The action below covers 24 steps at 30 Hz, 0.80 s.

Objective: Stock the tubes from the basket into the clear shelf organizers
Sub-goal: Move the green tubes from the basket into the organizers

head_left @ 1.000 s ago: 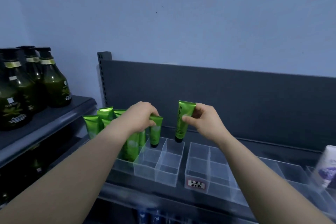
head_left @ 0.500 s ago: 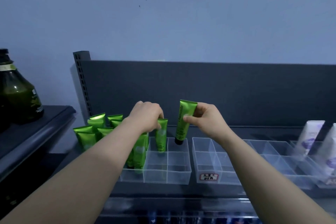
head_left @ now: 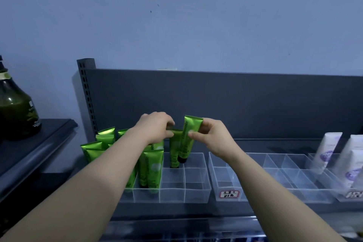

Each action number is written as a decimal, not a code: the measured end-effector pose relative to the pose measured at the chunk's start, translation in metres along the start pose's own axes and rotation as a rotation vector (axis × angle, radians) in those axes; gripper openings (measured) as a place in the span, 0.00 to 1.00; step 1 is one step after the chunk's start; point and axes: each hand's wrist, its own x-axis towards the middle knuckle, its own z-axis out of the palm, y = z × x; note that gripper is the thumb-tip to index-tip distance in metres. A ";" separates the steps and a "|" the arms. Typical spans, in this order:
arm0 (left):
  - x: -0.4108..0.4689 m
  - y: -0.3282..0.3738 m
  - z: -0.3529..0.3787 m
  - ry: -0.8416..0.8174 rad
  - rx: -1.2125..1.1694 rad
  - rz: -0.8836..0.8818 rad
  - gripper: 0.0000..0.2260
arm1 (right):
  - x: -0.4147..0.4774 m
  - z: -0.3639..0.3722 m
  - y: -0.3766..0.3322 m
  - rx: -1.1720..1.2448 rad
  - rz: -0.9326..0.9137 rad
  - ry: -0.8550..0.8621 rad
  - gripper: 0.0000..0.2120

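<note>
Head view, dark grey shelf (head_left: 275, 207).

Left hand (head_left: 157, 127): fingers curled down over the crimped top of a green tube (head_left: 173, 151), pinching it. That tube stands upright, cap down, in a back-row cell of the clear organizer (head_left: 184, 194) at the shelf's left end.

Right hand (head_left: 214, 137): thumb and fingers pinch the upper end of a second green tube (head_left: 188, 139) printed "Chamomile". It is tilted a little, with its black cap low at the organizer's back edge, just beside the first tube. The two appear to touch. Whether the cap rests on the cell floor I cannot tell, since the clear walls blur it.

Stocked green tubes (head_left: 151, 171) fill the organizer's left cells, crimped ends up, partly hidden behind the left forearm. More stand toward the back left corner.

A second organizer (head_left: 220, 180) sits just to the right, with a handwritten label (head_left: 229, 194) on its front wall. White-and-lilac tubes (head_left: 326, 153) lean in the organizers at the shelf's right edge. A dark green bottle (head_left: 15, 112) stands on the neighbouring shelf (head_left: 29, 143), far left.
</note>
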 end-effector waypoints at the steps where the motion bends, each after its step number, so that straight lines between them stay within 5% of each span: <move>1: -0.004 -0.002 -0.003 0.032 -0.019 -0.007 0.17 | 0.000 0.003 0.001 -0.008 -0.001 -0.011 0.09; 17: -0.069 -0.007 -0.004 0.285 0.073 -0.098 0.20 | 0.001 0.035 0.023 -0.381 0.058 -0.091 0.13; 24: -0.076 0.008 0.003 0.329 0.004 -0.051 0.21 | -0.023 0.014 0.002 -0.664 -0.044 0.013 0.24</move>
